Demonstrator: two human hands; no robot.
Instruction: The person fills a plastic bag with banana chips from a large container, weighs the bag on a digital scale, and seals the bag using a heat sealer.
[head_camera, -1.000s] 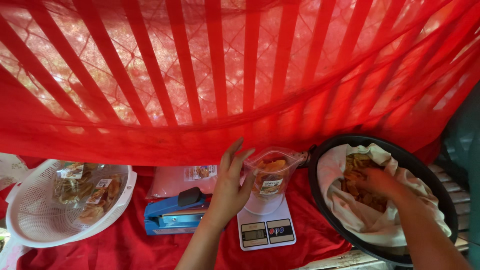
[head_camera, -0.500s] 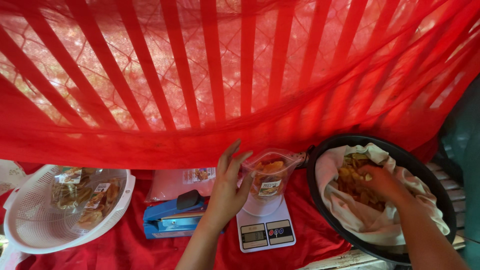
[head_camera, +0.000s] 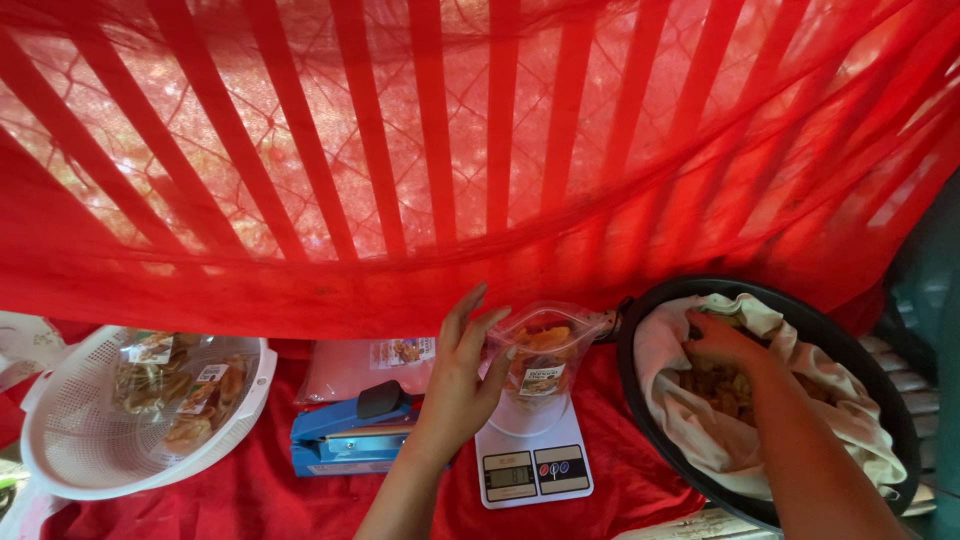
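My left hand (head_camera: 460, 375) holds the left side of a clear plastic bag (head_camera: 545, 360) with fried snacks inside, fingers spread along it. The bag stands on a small white digital scale (head_camera: 535, 465). My right hand (head_camera: 725, 345) reaches into a large black pan (head_camera: 650, 400) lined with a cream cloth (head_camera: 680, 420); its fingers are down among the brown fried pieces (head_camera: 715, 385). Whether it grips any pieces is hidden.
A blue heat sealer (head_camera: 345, 435) lies left of the scale, with a stack of flat bags (head_camera: 365, 360) behind it. A white perforated basket (head_camera: 90, 440) at the left holds several filled packets. Red cloth covers the table; a red striped net hangs overhead.
My right hand has shifted slightly left and deeper among the pieces in the pan. The left hand stays on the bag.
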